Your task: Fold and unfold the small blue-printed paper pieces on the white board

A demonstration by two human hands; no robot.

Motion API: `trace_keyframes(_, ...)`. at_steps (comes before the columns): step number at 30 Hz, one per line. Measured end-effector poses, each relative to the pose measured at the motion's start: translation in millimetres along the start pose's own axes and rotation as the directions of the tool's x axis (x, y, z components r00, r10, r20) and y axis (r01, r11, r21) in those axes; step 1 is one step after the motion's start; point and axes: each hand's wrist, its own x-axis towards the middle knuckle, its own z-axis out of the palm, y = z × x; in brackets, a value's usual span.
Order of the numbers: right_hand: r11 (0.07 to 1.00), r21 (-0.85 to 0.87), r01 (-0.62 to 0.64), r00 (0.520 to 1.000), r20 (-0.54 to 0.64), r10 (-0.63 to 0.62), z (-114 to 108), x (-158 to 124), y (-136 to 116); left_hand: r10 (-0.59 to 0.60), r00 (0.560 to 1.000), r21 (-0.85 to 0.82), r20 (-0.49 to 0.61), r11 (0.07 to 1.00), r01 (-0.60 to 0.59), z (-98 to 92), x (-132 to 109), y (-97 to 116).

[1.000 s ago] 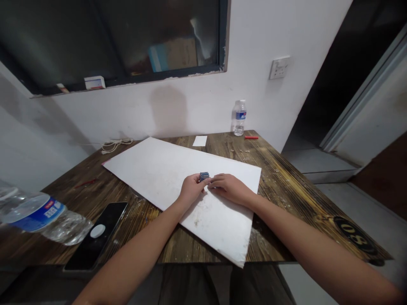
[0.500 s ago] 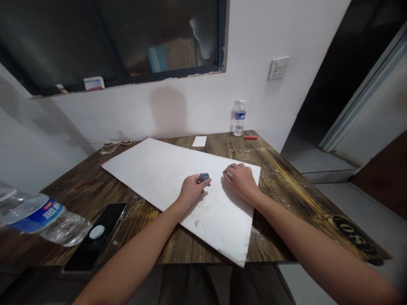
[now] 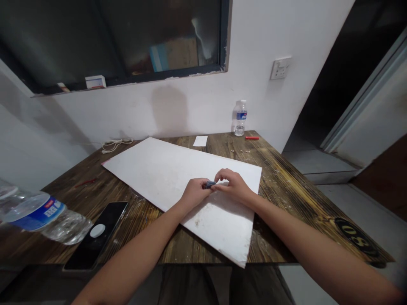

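Observation:
Above the white board (image 3: 165, 159), my left hand (image 3: 194, 190) is closed around a small blue-grey ridged piece (image 3: 209, 184). Its exact kind is too small to make out. My right hand (image 3: 233, 184) meets it from the right, thumb and fingertips pinched together at the piece's right end. Whatever lies between those right fingertips is hidden. Both hands are close together over the right half of the board, which lies slantwise on the dark wooden table (image 3: 286, 212).
To the left, a large water bottle (image 3: 41, 214) lies beside a black phone (image 3: 97, 237) with a white round disc on it. Along the back are a white cable (image 3: 116, 145), a paper slip (image 3: 200, 141), a small bottle (image 3: 241, 118) and a red stick (image 3: 252, 137).
My right hand has moved left across the board and now touches the piece in my left hand. The blue-grey piece has tipped and is more covered by fingers.

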Motion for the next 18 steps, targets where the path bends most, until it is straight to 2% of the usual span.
trace_keyframes(3, 0.998, 0.035, -0.05, 0.998, -0.037, 0.051, 0.1, 1.4, 1.5, 0.019, 1.0, -0.004, 0.023, 1.0, -0.019, 0.7, -1.7, 2.4)
trace_keyframes(7, 0.991, 0.084, -0.103, 0.989, -0.1, 0.111, -0.5, 2.4, 4.9, -0.054, 0.994, -0.179, 0.096, 0.981, 0.07, 2.7, -2.0, 5.1)
trace_keyframes(9, 0.99, 0.094, -0.106, 0.987, -0.114, 0.117, -0.8, 2.4, 6.0, -0.044, 0.994, -0.234, 0.103, 0.97, 0.068, 3.6, -0.9, 4.8)
trace_keyframes(13, 0.988, 0.103, -0.112, 0.984, -0.128, 0.125, -0.8, 2.3, 5.2, -0.001, 0.998, -0.199, 0.067, 0.98, 0.014, 3.7, 1.1, 2.9)
trace_keyframes(18, 0.97, 0.175, -0.172, 0.972, -0.132, 0.196, -1.6, 3.4, 1.4, 0.009, 0.999, -0.208, 0.05, 0.978, 0.002, 2.4, 0.5, 5.0)
